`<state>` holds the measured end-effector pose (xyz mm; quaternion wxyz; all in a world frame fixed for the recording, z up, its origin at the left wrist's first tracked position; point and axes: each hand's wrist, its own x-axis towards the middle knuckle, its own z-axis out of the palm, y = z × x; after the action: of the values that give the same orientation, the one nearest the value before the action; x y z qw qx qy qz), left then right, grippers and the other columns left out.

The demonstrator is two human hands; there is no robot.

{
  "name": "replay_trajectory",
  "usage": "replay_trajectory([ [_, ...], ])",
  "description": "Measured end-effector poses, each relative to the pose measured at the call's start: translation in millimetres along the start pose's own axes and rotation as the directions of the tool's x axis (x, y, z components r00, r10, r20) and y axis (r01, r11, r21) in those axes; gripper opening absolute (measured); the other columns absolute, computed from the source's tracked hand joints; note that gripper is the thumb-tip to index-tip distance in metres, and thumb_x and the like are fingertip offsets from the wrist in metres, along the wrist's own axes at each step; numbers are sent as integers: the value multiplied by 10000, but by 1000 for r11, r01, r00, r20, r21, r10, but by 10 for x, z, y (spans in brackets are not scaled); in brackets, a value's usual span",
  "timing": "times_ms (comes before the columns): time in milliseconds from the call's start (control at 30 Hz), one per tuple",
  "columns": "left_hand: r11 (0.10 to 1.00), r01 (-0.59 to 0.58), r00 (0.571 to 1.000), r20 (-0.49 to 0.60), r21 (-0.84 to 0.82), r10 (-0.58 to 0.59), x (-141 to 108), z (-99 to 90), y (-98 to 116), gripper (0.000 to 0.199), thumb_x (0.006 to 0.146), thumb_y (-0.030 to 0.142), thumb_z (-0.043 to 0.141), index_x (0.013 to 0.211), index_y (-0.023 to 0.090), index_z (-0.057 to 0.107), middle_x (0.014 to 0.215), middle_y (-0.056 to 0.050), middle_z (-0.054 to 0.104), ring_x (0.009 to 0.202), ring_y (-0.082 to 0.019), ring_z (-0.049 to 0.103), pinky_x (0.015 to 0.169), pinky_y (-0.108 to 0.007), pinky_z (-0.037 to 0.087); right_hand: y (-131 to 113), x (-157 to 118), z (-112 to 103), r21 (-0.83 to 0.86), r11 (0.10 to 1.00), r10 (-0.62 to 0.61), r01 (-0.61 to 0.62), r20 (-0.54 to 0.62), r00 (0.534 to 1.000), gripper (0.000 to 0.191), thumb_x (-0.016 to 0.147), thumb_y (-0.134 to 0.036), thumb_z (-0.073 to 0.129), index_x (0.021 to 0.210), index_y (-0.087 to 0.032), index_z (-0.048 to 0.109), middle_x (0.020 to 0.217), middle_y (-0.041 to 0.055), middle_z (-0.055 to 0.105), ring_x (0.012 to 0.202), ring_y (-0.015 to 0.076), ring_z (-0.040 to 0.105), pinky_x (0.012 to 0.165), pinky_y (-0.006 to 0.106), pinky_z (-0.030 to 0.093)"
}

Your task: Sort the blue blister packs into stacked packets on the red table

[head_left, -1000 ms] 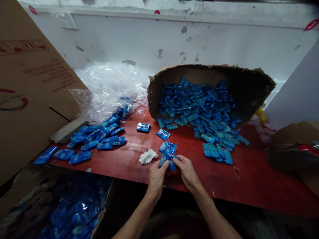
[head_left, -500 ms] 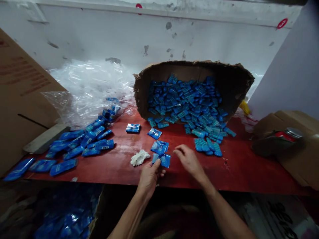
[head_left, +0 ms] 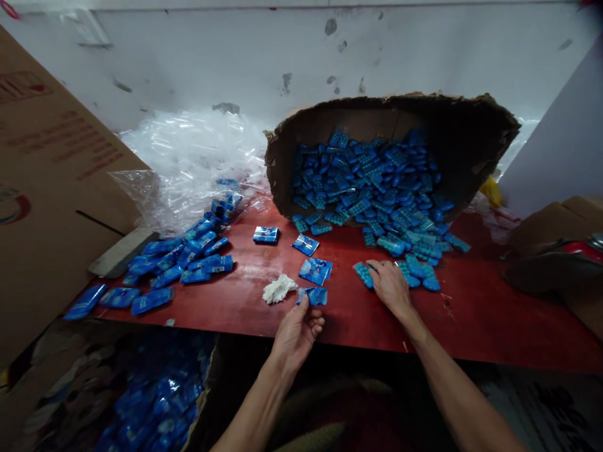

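Note:
Between the thumb and fingers of my left hand [head_left: 300,323] is a small blue printed sleeve [head_left: 316,295], held near the table's front edge. My right hand [head_left: 390,284] is closed on a blue blister pack [head_left: 363,274] with rows of round bumps, at the left of a small group of blister packs [head_left: 425,274]. Flat blue printed pieces [head_left: 315,270] lie just beyond the left hand, with another [head_left: 305,244] farther back. A crumpled white wad [head_left: 279,289] rests beside the sleeve.
A torn cardboard box [head_left: 490,135] lies on its side, spilling blue packs. Filled blue packets [head_left: 164,263] are heaped at left, in front of clear plastic bags [head_left: 188,150]. A small blue stack [head_left: 266,235] stands mid-table. Cardboard boxes flank the red table [head_left: 490,320].
My right hand has moved right and taken hold of a blister pack. The left hand keeps the blue sleeve, which sits lower and apart from the flat pieces. The view has shifted.

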<state>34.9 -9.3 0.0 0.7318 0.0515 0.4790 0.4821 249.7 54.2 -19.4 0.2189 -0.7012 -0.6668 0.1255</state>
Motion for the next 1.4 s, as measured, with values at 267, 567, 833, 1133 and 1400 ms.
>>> replay_trajectory([
  [267,1000,-25,999,-20,-9,25,31,37,-79,207,715,323,588,680,136,506,482,6,540,435,-88,536,397,-158,401,-499,-459,-302,726,687,-272,-22,285,919,259,776,-348,517,983,-195,549,945,29,613,864,163,567,782,284,432],
  [567,996,-87,992,90,12,85,24,9,-140,259,661,368,631,701,130,537,513,11,547,477,-88,539,442,-173,421,-619,-495,-283,765,641,-341,56,219,914,186,759,-273,554,929,-203,584,1026,38,569,983,168,515,864,282,387],
  [833,991,-137,981,139,-7,137,15,8,-130,238,673,349,624,734,129,556,537,7,565,508,-94,550,472,-184,448,-684,-575,-245,692,703,-330,162,116,937,187,764,-238,535,947,-216,564,1029,40,549,981,170,506,874,299,385],
  [1133,992,-129,979,161,6,126,-20,11,-84,238,674,355,621,718,125,579,533,2,574,505,-93,543,496,-198,446,-723,-599,-286,621,744,-393,247,107,913,186,786,-207,504,966,-217,552,1027,46,530,968,158,508,859,282,396],
  [1400,970,-235,967,122,64,226,-78,50,-103,220,666,340,629,711,127,594,601,-12,616,537,-101,555,524,-206,429,-752,-679,-246,564,776,-410,282,112,905,175,777,-188,509,950,-209,529,1037,60,529,974,172,510,861,311,409],
])
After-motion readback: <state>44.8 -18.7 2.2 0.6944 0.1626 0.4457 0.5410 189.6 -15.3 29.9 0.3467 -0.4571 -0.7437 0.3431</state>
